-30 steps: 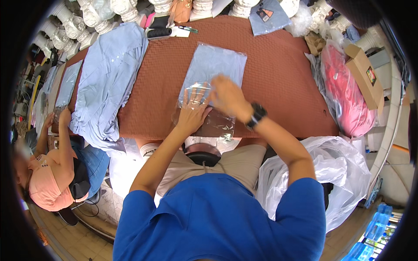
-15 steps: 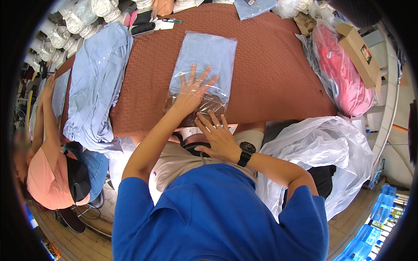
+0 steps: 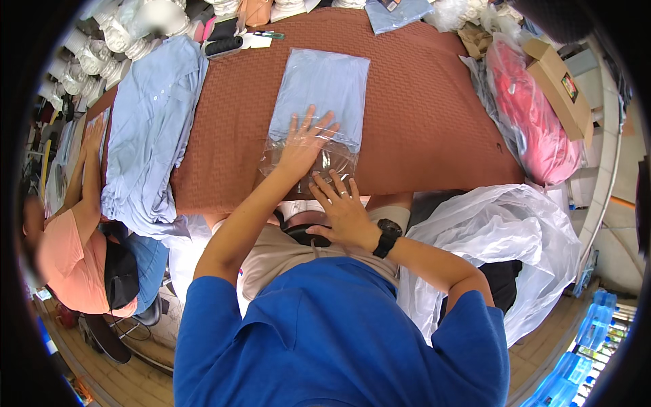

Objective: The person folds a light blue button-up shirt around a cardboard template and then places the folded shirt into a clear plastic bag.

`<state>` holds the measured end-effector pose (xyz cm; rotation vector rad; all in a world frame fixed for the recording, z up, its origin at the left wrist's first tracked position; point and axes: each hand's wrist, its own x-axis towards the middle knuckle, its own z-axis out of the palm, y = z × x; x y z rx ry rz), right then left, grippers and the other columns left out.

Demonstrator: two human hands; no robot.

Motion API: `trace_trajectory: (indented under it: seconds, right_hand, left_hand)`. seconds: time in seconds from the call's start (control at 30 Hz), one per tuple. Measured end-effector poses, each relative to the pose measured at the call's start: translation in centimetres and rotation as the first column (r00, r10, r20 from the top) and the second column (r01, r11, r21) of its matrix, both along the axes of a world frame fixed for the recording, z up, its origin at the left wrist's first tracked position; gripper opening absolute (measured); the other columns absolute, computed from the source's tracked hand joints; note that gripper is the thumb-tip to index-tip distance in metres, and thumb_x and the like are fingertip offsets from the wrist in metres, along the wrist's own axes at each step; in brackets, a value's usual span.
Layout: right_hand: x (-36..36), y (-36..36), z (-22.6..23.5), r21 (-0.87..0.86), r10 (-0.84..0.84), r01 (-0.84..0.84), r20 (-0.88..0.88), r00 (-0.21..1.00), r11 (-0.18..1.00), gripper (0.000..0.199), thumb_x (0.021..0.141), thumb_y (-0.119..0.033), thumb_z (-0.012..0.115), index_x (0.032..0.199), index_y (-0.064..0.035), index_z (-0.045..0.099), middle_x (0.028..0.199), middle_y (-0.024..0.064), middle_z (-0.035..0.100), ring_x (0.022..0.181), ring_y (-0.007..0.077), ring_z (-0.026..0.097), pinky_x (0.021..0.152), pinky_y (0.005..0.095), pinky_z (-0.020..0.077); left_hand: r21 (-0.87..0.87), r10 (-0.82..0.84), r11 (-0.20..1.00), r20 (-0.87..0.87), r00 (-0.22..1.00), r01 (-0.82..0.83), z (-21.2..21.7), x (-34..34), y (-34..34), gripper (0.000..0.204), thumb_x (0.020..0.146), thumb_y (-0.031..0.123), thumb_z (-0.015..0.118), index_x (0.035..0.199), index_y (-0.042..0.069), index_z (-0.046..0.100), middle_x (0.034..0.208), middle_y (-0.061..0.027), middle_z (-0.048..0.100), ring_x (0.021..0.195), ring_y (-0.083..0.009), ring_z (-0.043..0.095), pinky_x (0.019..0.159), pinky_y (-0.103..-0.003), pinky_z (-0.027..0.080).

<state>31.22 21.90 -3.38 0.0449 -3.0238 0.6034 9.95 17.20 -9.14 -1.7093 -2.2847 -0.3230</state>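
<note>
A folded light-blue garment lies flat in a clear plastic bag on the brown-covered table in front of me. My left hand rests palm down with fingers spread, over the lower part of the garment and the loose, wrinkled end of the bag. Closer to my lap, my right hand has its fingers apart and stretched out, their tips by the bag's near end at the table edge. Whether those fingertips press on the film, I cannot tell. Neither hand grips anything.
Loose light-blue shirts are piled at left, beside a co-worker in an orange top. Black thread spools lie at the back. To the right are a bagged pink bundle, a cardboard box and a big translucent plastic bag.
My left hand has slid slightly toward me over the bag, and the garment's surface looks smoother. My right hand has shifted a little to the right. The co-worker's hands have moved too.
</note>
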Motion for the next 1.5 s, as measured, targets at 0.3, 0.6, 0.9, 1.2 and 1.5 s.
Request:
trace_trajectory:
  seconds: [0.3, 0.6, 0.9, 1.2, 1.5]
  right_hand:
    - [-6.6, 10.1, 8.3, -0.354, -0.264, 0.149, -0.302, 0.916, 0.923, 0.015, 0.088, -0.011, 0.065, 0.099, -0.0018, 0.068, 0.1, 0.0166, 0.067, 0.096, 0.0356, 0.063, 0.085, 0.0427, 0.0504]
    - [-6.9, 11.4, 1.5, 0.157, -0.05, 0.071, -0.134, 0.99, 0.985, 0.056, 0.098, -0.031, 0.057, 0.149, -0.0167, 0.041, 0.157, 0.0167, 0.03, 0.14, 0.047, 0.03, 0.112, 0.0582, 0.0296]
    - [-10.1, 11.4, -1.3, 0.143, -0.105, 0.152, -0.291, 0.951, 0.978, 0.06, 0.096, -0.035, 0.059, 0.151, -0.0185, 0.039, 0.16, 0.0161, 0.025, 0.141, 0.0479, 0.028, 0.114, 0.0606, 0.0256]
    - [-4.9, 14.5, 4.1, -0.18, -0.101, 0.095, -0.026, 0.995, 0.979, 0.032, 0.079, -0.008, 0.071, 0.111, -0.0062, 0.065, 0.117, 0.0175, 0.055, 0.112, 0.039, 0.049, 0.097, 0.0468, 0.0446]
    - [-7.4, 6.3, 2.0, -0.251, 0.16, -0.211, -0.209, 0.965, 0.945, 0.021, 0.084, -0.004, 0.068, 0.105, -0.0051, 0.068, 0.1, 0.0132, 0.055, 0.098, 0.0335, 0.053, 0.089, 0.0422, 0.0462]
  left_hand:
    - [-0.403, 0.328, 0.865, 0.905, 0.271, 0.297, 17.8, 4.5, -6.0, 0.046, 0.099, 0.022, 0.058, 0.143, 0.012, 0.05, 0.153, -0.0189, 0.039, 0.138, -0.0351, 0.041, 0.113, -0.039, 0.036]
    - [-0.12, 0.184, 0.981, 0.32, 0.93, -0.153, 4.7, 2.4, -4.4, 0.062, 0.096, 0.051, 0.055, 0.15, 0.025, 0.042, 0.163, -0.0165, 0.018, 0.145, -0.0518, 0.019, 0.114, -0.063, 0.024]
    - [0.049, -0.003, 0.999, 0.213, 0.977, -0.008, 4.0, -3.3, -4.0, 0.059, 0.093, 0.043, 0.061, 0.148, 0.026, 0.046, 0.164, -0.0126, 0.02, 0.15, -0.042, 0.015, 0.118, -0.061, 0.016]
    - [0.283, -0.066, 0.946, 0.641, 0.765, -0.156, 7.4, 1.5, -9.9, 0.02, 0.087, 0.009, 0.069, 0.107, 0.007, 0.069, 0.123, -0.0078, 0.059, 0.116, -0.0303, 0.052, 0.1, -0.043, 0.041]
    - [0.154, 0.127, 0.944, 0.646, 0.752, -0.292, 5.9, 5.7, -11.0, 0.012, 0.085, 0.013, 0.071, 0.094, 0.004, 0.068, 0.095, -0.0093, 0.056, 0.094, -0.0302, 0.054, 0.082, -0.04, 0.044]
